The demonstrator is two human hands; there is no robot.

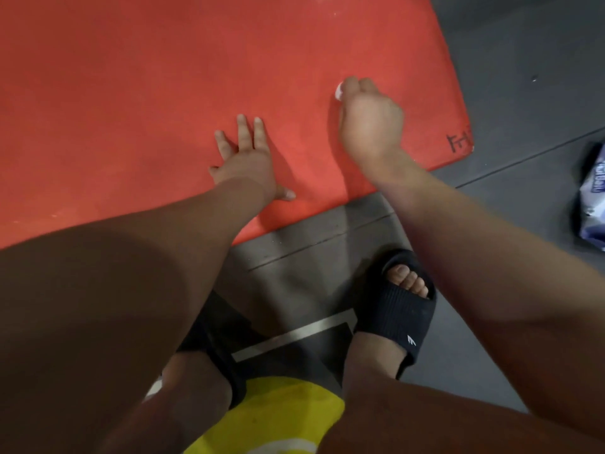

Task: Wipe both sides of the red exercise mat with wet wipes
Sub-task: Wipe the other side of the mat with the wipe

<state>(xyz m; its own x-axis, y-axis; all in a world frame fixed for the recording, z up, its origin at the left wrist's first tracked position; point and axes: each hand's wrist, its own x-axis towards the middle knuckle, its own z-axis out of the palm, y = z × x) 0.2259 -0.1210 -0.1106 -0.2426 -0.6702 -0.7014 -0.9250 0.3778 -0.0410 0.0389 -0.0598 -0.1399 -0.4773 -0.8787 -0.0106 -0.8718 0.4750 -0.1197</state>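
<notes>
Red mat (147,93) fills the upper left and centre of the frame, lying flat on a dark grey floor (523,60). Its lower right corner sits at right of centre, w/ a small black mark (460,142) written on it.

Left grip (248,162): open, fingers straight and spread, palm flat on the mat near its lower edge, centre of frame. It holds nothing.

Right grip (370,122): fingers curled under, bunched round a white wipe (339,91) and pressing it on the mat, right of centre, between the left grip and the marked corner. Only a small bit of the wipe shows, at the upper left of the knuckles; the rest is hidden under the hand.

Both forearms run in from the bottom of the frame.

A wipes pack (592,194), white and blue, lies on the floor at the right edge, apart from the mat; it is cut off by the frame and its print is too blurred to read.

Lower centre: a foot in a black slide (399,309) on the floor, just below the mat's edge. A pale stripe (294,335) crosses the floor beside it. Yellow cloth (278,414) shows at bottom centre.
</notes>
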